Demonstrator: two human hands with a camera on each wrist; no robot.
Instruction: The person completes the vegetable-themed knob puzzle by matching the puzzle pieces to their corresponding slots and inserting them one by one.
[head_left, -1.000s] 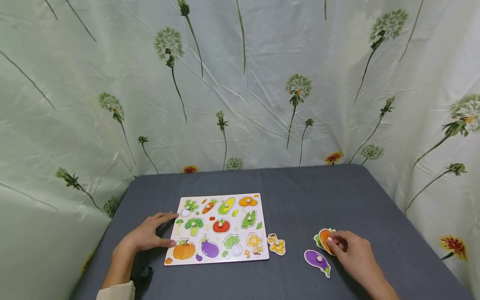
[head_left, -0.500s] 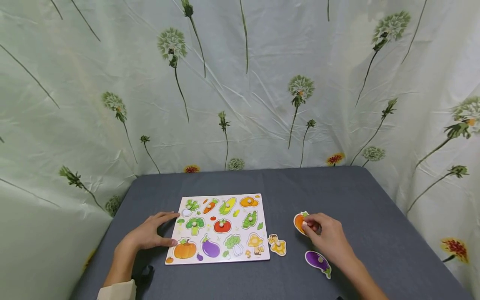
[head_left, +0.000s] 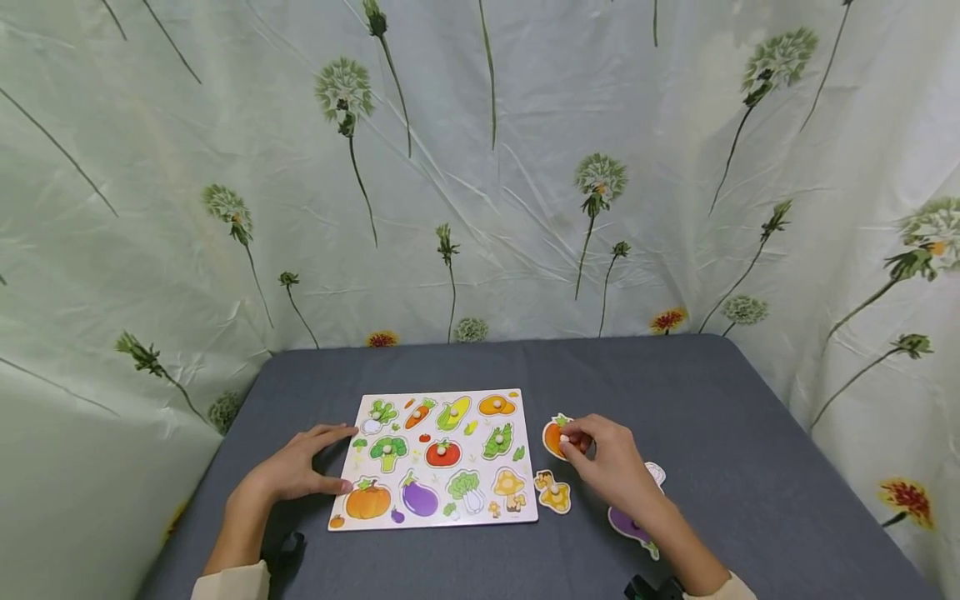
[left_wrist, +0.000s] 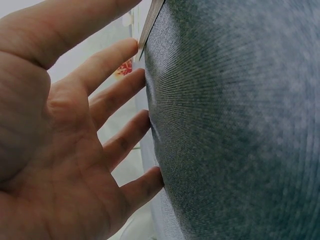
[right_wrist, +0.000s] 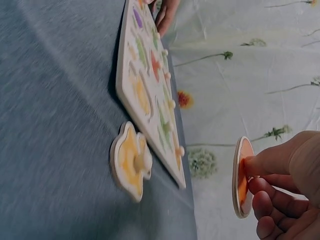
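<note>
My right hand pinches the knob of an orange pumpkin puzzle piece just off the right edge of the puzzle board. In the right wrist view that pumpkin piece is held on edge, above the table. Fingers spread, my left hand rests at the board's left edge, thumb and forefinger touching it. Knobbed vegetables fill the board's upper two rows; the front row's pumpkin, eggplant, leafy green and mushroom pictures have no knobs. A mushroom piece lies beside the board's front right corner.
A purple eggplant piece lies partly hidden under my right forearm. The pale edge of another piece shows just behind that arm. Dark grey cloth covers the table, and a flowered curtain hangs behind it.
My right hand has lifted the pumpkin piece off another piece at the right and carried it left towards the board. The left hand has stayed at the board's edge.
</note>
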